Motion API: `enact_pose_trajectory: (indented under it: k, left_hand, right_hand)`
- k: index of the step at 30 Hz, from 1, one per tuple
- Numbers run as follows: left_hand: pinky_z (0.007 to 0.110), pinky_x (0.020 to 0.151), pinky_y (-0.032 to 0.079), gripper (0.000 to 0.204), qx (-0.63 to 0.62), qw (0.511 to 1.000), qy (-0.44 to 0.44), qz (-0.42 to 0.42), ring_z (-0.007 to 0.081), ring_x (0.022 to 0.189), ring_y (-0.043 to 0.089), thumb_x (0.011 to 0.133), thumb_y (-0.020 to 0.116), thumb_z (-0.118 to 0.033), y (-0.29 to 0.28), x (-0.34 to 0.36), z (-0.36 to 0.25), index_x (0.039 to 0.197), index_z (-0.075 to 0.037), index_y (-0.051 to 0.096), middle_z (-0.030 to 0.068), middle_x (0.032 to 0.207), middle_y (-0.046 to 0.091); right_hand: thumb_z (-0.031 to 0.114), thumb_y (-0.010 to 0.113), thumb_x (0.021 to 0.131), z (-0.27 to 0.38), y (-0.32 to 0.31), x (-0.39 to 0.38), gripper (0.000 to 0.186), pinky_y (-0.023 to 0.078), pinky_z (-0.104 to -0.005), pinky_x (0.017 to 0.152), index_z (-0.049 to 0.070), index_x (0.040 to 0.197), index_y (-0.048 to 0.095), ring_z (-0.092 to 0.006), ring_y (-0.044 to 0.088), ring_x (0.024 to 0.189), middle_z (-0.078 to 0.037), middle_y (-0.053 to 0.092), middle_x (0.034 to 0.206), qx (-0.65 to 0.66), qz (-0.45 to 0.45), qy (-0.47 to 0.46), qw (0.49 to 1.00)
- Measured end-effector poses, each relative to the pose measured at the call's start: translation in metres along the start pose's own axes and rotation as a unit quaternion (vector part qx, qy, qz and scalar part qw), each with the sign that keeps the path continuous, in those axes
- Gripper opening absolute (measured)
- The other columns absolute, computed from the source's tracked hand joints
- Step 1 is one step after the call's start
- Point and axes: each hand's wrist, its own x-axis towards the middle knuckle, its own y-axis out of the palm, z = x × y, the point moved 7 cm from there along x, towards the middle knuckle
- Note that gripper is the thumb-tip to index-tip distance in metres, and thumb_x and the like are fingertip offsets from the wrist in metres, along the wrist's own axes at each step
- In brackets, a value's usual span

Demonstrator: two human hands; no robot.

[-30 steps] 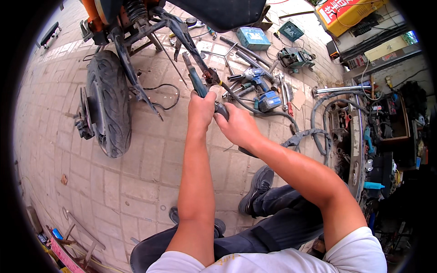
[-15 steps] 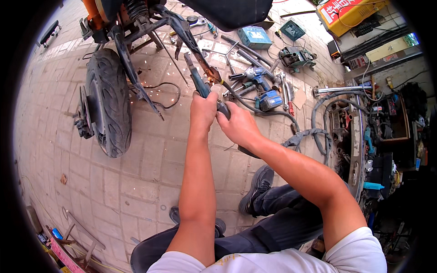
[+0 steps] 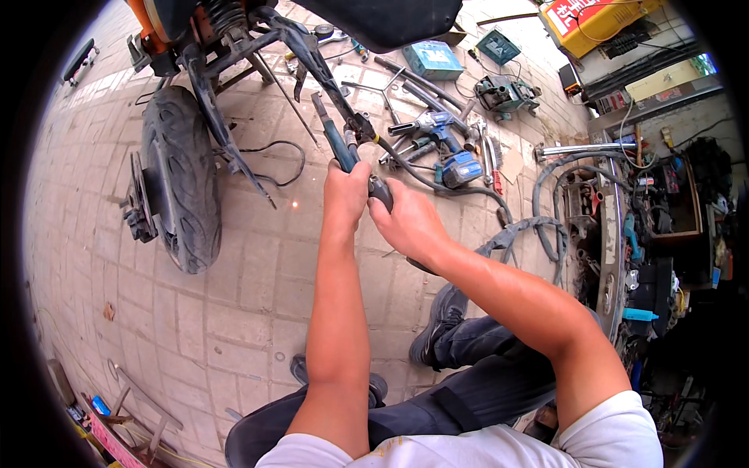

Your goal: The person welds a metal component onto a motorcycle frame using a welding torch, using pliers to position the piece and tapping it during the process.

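Teal and black, a long narrow power tool is gripped by the left hand around its body and by the right hand at its dark rear end, just beside the dark metal frame bar; whether they touch I cannot tell; one orange spark glows right of the black grooved tyre

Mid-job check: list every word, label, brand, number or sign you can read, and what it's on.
Yellow box: large white characters on a red panel; wording not copied here.
Teal box: pale lettering; not copied.
Dark green box: pale marking, too small to read.
White shirt: yellow print, too blurred to read.
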Motion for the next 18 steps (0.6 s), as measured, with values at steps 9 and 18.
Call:
enact_pose_trajectory:
  k: [9,18]
  left_hand:
    - [0.032,0.055,0.046,0.030,-0.029,0.999,-0.024,0.009,0.0152,0.063,0.055,0.080,0.060,-0.019,-0.005,-0.002,0.015,0.098,0.003,0.053,0.0095,0.079,0.060]
    - [0.032,0.053,0.045,0.029,-0.014,1.000,-0.016,0.000,0.0146,0.061,0.054,0.081,0.060,-0.020,-0.004,-0.001,0.011,0.097,0.004,0.054,0.0077,0.077,0.058]
  right_hand:
    - [0.027,0.059,0.089,-0.006,0.009,-0.004,0.034,0.049,-0.0526,0.075,-0.001,0.109,0.056,-0.0453,0.063,0.084,-0.025,0.065,0.088,-0.021,-0.017,-0.020,0.999]
    - [0.028,0.059,0.089,-0.009,0.013,0.000,0.036,0.049,-0.0547,0.078,0.000,0.111,0.055,-0.0463,0.063,0.087,-0.026,0.064,0.091,-0.032,-0.016,-0.007,0.999]
